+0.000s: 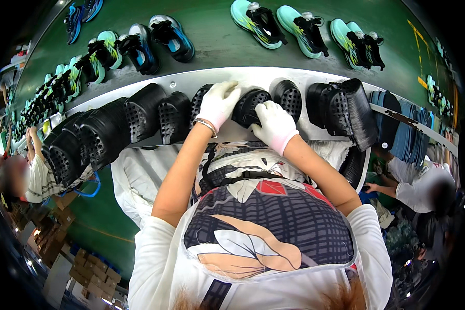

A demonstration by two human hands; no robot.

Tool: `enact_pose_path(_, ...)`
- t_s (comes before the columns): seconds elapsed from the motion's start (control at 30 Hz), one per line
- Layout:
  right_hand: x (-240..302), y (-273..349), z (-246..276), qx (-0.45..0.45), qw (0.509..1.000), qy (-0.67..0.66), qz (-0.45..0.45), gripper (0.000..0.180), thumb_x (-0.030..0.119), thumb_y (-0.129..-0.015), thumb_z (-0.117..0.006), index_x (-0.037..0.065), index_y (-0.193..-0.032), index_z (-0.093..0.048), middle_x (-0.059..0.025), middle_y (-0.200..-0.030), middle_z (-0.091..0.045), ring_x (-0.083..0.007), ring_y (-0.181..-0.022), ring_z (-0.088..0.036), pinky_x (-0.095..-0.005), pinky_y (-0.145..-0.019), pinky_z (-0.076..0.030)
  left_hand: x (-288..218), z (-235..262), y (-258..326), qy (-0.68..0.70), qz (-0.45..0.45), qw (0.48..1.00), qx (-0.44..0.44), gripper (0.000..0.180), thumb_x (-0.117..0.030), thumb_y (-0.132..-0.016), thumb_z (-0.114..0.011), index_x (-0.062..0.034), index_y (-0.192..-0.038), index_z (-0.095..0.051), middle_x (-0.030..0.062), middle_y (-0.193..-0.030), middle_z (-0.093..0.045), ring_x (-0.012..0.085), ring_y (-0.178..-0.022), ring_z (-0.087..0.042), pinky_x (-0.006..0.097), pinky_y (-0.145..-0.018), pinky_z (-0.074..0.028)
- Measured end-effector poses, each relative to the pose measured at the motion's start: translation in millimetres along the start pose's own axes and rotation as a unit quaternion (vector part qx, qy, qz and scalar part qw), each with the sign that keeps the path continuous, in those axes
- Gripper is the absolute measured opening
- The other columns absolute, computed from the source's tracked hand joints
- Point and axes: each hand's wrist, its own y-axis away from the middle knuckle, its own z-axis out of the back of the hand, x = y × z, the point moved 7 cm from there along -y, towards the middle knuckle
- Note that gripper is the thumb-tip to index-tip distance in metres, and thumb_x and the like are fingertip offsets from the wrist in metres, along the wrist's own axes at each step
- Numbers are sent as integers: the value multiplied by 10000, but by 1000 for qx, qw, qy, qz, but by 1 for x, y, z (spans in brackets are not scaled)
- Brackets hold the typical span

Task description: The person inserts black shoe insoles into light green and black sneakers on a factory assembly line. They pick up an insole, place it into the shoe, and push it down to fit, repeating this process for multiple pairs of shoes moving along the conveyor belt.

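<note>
My left hand (pixel 220 103), in a white glove, is beside a black perforated plastic shoe insert (pixel 197 99) that it partly covers. Its fingers are slightly bent and apart from the thumb, with nothing visible between them. My right hand (pixel 275 123), gloved too, has its fingers closed over the near right edge of another black shoe insert (pixel 248 107), which lies tilted on the pale metal ledge (pixel 155 82). Just right of that one stands a single shoe insert (pixel 287 98). Nested stacks of the same inserts (pixel 106 132) line the ledge on the left, with more (pixel 341 108) on the right.
Beyond the ledge, a green surface (pixel 212 46) carries mint-and-black sneakers (pixel 259 26) and grey-and-blue ones (pixel 171 39). Blue and black insoles (pixel 405 124) stand at the right. A white sack (pixel 139 178) hangs below the ledge. Other people (pixel 416 181) work at both sides.
</note>
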Motion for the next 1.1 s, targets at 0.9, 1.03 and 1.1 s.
enact_pose_path(0.9, -2, -37, 87, -166, 960, -220, -49, 424, 225, -780, -676, -1, -1123, -572, -165, -976, -628, -299, -850, -628, -342, -771, -496, -42, -20, -59, 618, 181, 754, 129, 472, -101, -792, -553, 5, -1247, -484, 144, -1090, -594, 237, -938, -604, 354, -848, -518)
enact_pose_path(1.03, -22, -47, 69, -128, 942, -274, -147, 466, 305, -826, -655, -18, -1151, -565, -209, -904, -639, -289, -781, -649, -350, -744, -500, -60, -10, -79, 503, 57, 862, 35, 308, -182, -884, -623, -5, -1127, -553, 72, -915, -637, 153, -814, -605, 285, -741, -498)
enact_pose_path(1.1, -30, -51, 66, -91, 928, -302, -199, 434, 306, -826, -651, 4, -1130, -583, -210, -889, -643, -323, -789, -645, -368, -735, -497, -62, -13, -90, 487, 49, 872, 4, 281, -187, -875, -638, -9, -1081, -568, 46, -878, -616, 124, -785, -581, 262, -709, -478)
